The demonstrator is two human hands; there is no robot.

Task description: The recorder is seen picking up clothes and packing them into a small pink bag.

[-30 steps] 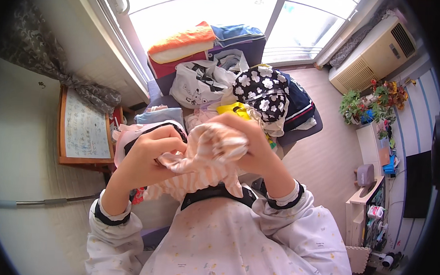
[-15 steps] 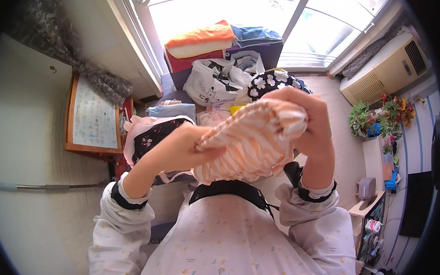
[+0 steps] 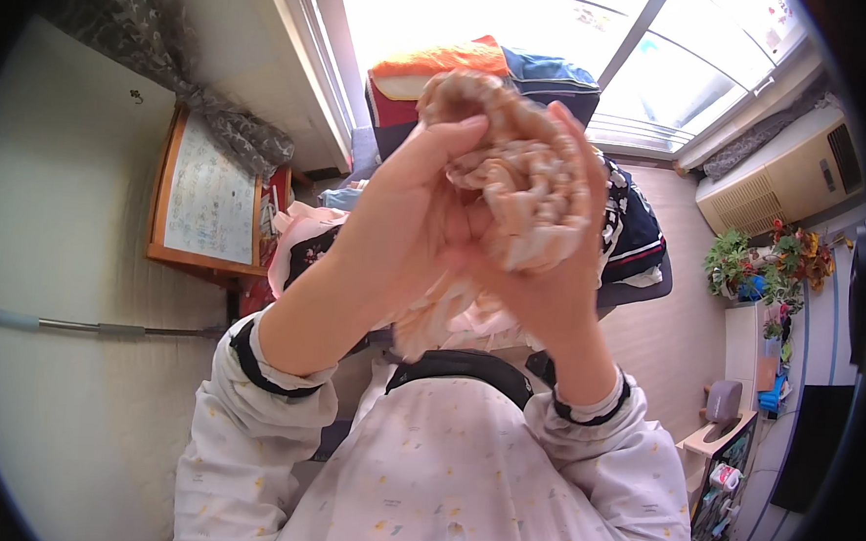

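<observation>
An orange-and-white striped garment [image 3: 531,183] with a gathered, ruffled edge is bunched up in front of my chest. My left hand [image 3: 403,195] grips it from the left, the thumb lying over its upper folds. On the other side my right hand [image 3: 554,292] cups it, fingers reaching up along its right edge. Part of the striped cloth hangs below, between my wrists. The garment's full shape is hidden by its folds and my hands. Behind it, a pink piece of clothing with black floral cups [image 3: 302,249] lies to the left, and dark navy clothing [image 3: 636,227] lies to the right.
Folded orange [image 3: 444,58] and blue towels [image 3: 551,71] are stacked at the back by the window. A wooden-framed board [image 3: 212,195] stands left. Potted plants [image 3: 732,257] and a cream heater-like unit [image 3: 780,181] are at the right.
The garment was stretched out sideways between my hands; now it is gathered and turned upright, higher up. My hands have come closer together, and the view has shifted slightly.
</observation>
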